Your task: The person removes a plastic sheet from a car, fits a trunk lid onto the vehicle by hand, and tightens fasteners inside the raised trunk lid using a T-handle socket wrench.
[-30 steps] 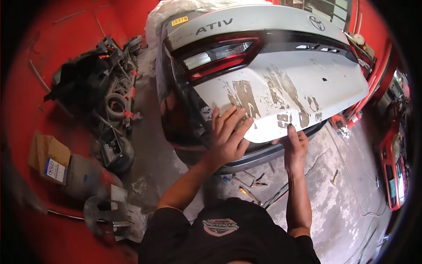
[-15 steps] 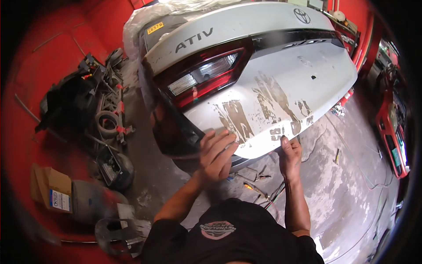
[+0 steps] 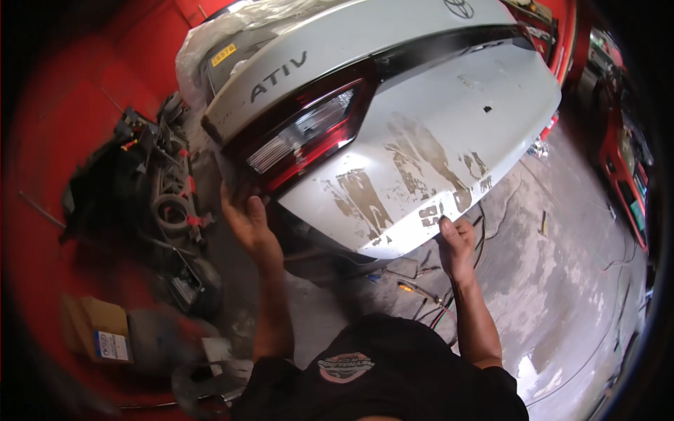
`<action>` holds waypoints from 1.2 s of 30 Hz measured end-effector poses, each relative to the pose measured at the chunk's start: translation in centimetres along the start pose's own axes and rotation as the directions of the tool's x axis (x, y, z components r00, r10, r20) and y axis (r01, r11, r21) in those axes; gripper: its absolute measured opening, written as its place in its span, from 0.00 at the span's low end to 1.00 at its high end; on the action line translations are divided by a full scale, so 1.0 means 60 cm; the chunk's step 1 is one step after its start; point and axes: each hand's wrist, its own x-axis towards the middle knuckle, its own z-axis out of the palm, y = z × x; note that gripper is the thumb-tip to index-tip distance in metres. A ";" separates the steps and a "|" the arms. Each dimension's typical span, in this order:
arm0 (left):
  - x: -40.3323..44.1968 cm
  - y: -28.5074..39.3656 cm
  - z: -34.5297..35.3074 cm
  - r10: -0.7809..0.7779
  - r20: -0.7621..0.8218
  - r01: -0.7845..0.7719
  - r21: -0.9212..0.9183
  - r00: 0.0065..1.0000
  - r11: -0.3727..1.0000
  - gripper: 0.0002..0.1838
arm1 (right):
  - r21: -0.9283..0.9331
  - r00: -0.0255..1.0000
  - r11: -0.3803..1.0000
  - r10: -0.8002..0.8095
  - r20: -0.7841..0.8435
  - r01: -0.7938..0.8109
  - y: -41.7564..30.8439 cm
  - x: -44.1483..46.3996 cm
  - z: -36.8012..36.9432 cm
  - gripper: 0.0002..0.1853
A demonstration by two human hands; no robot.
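Clamping the lid [image 3: 428, 112] firmly, your right hand [image 3: 457, 246] likely steadies it. Your left hand [image 3: 248, 226], near the light [image 3: 305, 137], has an unclear grip.

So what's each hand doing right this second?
Left hand: open, thumb apart from the fingers, beside the tail light; contact can't be told.
Right hand: closed on the trunk lid at its lower edge, thumb on top.

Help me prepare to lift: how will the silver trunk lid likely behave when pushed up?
The trunk lid is probably stiff, given its broad, creased panel. It may feel heavy, being wide and carrying a tail light. Its smooth lower edge, under the thumb of the right hand, could be slippery.
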 end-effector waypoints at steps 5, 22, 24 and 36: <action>0.037 0.017 0.028 -0.193 0.114 0.210 -0.162 0.975 0.964 0.37 | -0.025 1.000 1.000 -0.013 0.003 0.013 0.017 -0.003 -0.013 0.19; 0.031 0.030 0.097 -0.106 0.019 0.106 0.012 0.994 0.994 0.34 | 0.041 0.989 0.997 0.054 0.134 -0.060 0.040 0.001 -0.032 0.15; 0.032 0.026 0.094 -0.091 0.030 0.091 0.015 0.995 0.996 0.34 | 0.036 0.991 0.998 0.037 0.126 -0.042 0.039 -0.002 -0.030 0.15; 0.013 -0.006 0.082 0.137 -0.061 -0.106 0.364 0.989 0.926 0.37 | -0.024 0.985 0.989 0.147 0.091 -0.146 0.078 -0.012 -0.059 0.15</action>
